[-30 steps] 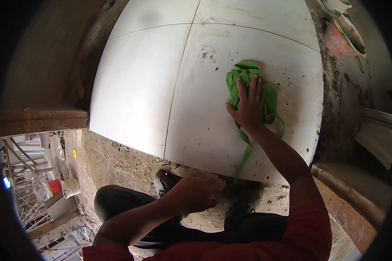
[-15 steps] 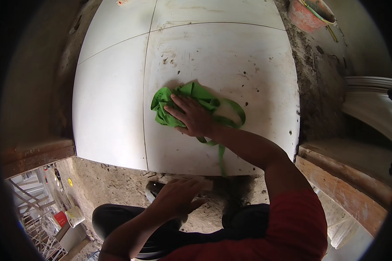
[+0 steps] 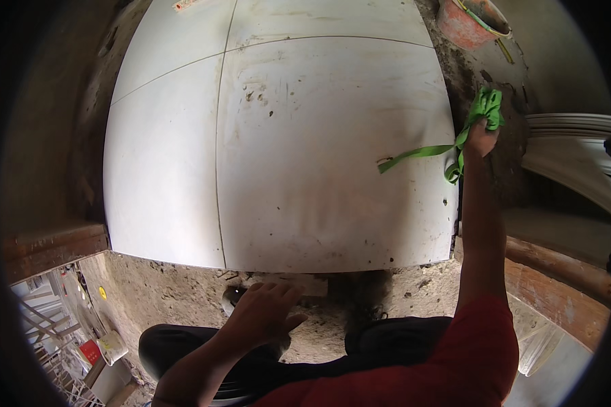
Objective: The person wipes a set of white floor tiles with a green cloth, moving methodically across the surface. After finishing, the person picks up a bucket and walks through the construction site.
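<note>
A crumpled green cloth (image 3: 487,107) with long straps is bunched in my right hand (image 3: 482,139), past the right edge of the white floor tiles (image 3: 319,136). One strap trails back leftward over the tile, and another loop hangs by the tile's edge. My fingers are wrapped round the cloth and partly hidden by it. My left hand (image 3: 268,308) is in front of the tile's near edge, above the rough ground, with its fingers stretched out, the thumb apart and nothing in it. Dark crumbs and brownish smears mark the large right-hand tile.
A worn reddish bucket (image 3: 470,26) stands at the far right on rough soil. Stacked white curved pieces (image 3: 570,139) lie at the right. Wooden boards (image 3: 557,292) flank the near right, with another wooden beam (image 3: 54,251) at left. A pale bucket (image 3: 113,347) sits lower left.
My right hand has swept the green cloth from the middle of the tile to the right, beyond its edge. Several crumbs there are gone. My left hand has barely moved.
</note>
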`<state>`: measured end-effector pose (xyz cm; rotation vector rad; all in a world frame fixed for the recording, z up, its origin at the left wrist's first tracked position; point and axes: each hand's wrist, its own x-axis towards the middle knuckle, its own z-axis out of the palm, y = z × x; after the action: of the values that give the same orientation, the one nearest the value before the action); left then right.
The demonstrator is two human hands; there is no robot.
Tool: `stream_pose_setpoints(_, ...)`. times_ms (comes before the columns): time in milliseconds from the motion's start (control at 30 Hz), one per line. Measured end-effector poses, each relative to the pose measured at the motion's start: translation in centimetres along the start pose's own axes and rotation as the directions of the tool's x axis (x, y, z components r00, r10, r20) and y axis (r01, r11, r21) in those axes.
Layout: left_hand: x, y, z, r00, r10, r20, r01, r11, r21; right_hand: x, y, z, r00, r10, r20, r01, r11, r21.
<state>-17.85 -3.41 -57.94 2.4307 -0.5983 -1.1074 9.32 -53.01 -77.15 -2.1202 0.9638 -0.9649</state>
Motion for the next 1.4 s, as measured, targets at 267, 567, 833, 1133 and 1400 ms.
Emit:
stream_pose_setpoints(267, 1.9, 0.5, -1.2, 0.943, -0.244, -0.227, 0.077, 0.822, -0.564, -9.1, -18.1, -1.8, 0.440, -0.334, 0.833, -0.561, 0.623, 0.546)
stream_pose_setpoints(567, 1.6, 0.7, -2.7, 0.905, -0.332, -0.265, -0.307, -0.080, -0.948, -22.7, -21.7, -9.5, -0.743, -0.182, 0.644, -0.491, 0.803, -0.339)
stream_pose_setpoints(833, 3.1, 0.1, -2.6, 0.838, -0.529, -0.133, -0.280, -0.209, -0.937, -20.1, -24.2, -10.7, -0.106, -0.582, 0.806, 0.256, 0.767, 0.588)
stream_pose_setpoints(1133, 1.2, -0.2, -3.4, 0.727, -0.676, -0.116, -0.251, -0.104, -0.962, -28.7, -23.9, -11.3, -0.323, -0.580, 0.748, 0.075, 0.773, 0.631)
stream_pose_setpoints(1400, -0.6, -1.0, -3.6, 0.655, -0.744, -0.132, -0.099, 0.088, -0.991, -26.2, -27.0, -2.1, -0.100, -0.847, 0.522, 0.742, 0.286, 0.607)
